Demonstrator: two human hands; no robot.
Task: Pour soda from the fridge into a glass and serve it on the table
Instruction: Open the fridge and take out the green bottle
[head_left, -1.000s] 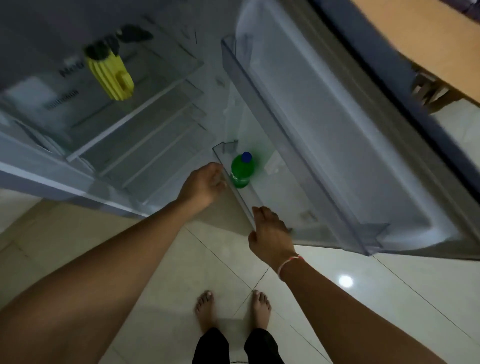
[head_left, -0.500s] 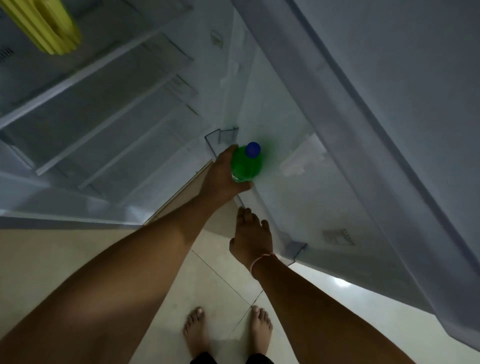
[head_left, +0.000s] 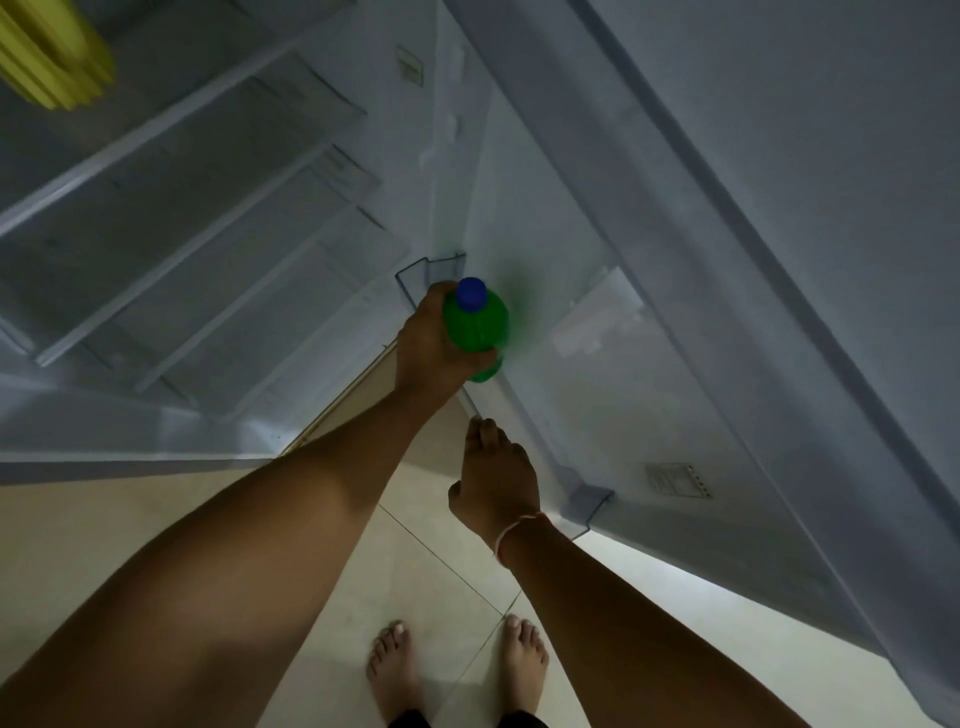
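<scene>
A green soda bottle (head_left: 475, 325) with a blue cap stands in the lowest clear bin (head_left: 582, 499) of the open fridge door. My left hand (head_left: 428, 345) is wrapped around the bottle's body from the left, fingers curled under its near side. My right hand (head_left: 496, 480) rests on the bin's front rim just below the bottle, fingers together, holding nothing that I can see. No glass is in view.
The fridge interior at the left shows several bare shelves (head_left: 171, 218). A yellow object (head_left: 52, 57) sits at the top left. The open door (head_left: 727, 260) fills the right side. My bare feet (head_left: 457, 670) stand on pale floor tiles.
My left hand reached the bottle and closed around it; the bottle now sits slightly higher in the bin. My view moved closer and lower. My right hand stayed on the bin rim.
</scene>
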